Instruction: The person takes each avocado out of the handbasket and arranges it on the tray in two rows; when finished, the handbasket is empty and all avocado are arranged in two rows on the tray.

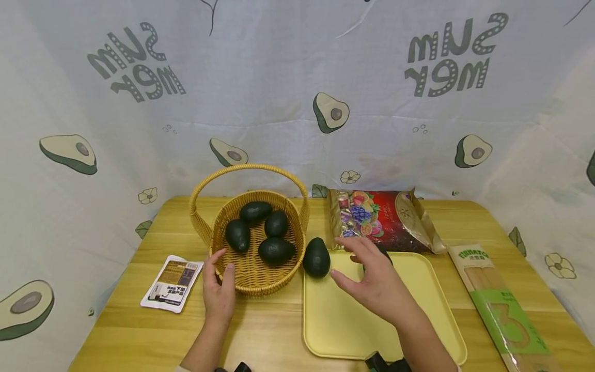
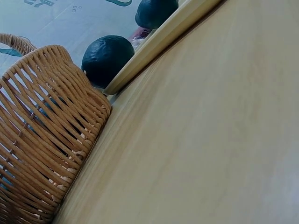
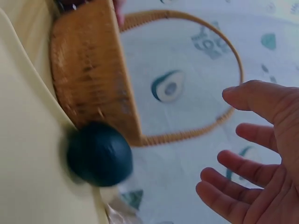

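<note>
A woven yellow basket [image 1: 251,276] [image 2: 46,140] [image 3: 88,74] with a hoop handle holds several dark avocados [image 1: 276,250]. My left hand [image 1: 222,263] rests against its near-left outer wall, thumb by the rim, fingers fairly straight. One avocado [image 1: 316,257] [image 2: 107,58] [image 3: 99,154] lies at the back-left corner of the pale yellow tray [image 1: 344,330] [image 2: 163,39]. My right hand [image 1: 344,258] [image 3: 224,156] hovers above the tray just right of it, fingers spread and holding nothing. A second avocado [image 1: 385,252] [image 2: 156,11] is mostly hidden behind that hand.
A red candy bag [image 1: 381,219] lies behind the tray. A long noodle pack [image 1: 502,305] sits at the table's right edge, a small sachet [image 1: 172,283] left of the basket. Avocado-print cloth [image 1: 297,103] surrounds the wooden table [image 1: 269,330] [image 2: 210,140].
</note>
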`<state>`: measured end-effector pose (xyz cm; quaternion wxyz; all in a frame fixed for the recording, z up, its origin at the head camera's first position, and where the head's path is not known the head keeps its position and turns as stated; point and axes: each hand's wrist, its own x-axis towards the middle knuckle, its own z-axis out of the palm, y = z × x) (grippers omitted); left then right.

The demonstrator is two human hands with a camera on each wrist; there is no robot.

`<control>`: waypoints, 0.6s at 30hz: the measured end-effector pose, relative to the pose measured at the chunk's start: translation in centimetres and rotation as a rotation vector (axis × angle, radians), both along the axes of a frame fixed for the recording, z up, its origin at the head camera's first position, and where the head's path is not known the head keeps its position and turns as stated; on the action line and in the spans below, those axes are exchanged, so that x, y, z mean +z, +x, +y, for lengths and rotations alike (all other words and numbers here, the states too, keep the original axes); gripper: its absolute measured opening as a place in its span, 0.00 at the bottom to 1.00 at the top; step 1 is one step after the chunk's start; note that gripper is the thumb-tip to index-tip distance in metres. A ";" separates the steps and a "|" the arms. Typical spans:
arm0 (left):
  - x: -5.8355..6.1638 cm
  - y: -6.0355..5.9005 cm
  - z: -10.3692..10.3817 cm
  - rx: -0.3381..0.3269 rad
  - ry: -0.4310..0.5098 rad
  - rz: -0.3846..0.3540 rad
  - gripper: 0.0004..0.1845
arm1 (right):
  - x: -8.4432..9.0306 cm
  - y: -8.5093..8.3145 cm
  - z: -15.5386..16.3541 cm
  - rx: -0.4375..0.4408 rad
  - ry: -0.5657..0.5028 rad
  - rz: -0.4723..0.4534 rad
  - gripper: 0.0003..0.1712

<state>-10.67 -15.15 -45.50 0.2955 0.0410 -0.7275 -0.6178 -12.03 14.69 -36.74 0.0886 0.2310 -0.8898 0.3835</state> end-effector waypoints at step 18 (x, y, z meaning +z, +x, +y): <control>0.8 0.3 0.2 -0.004 0.013 -0.033 0.17 | -1.7 -5.3 -9.0 0.243 0.120 -0.061 0.30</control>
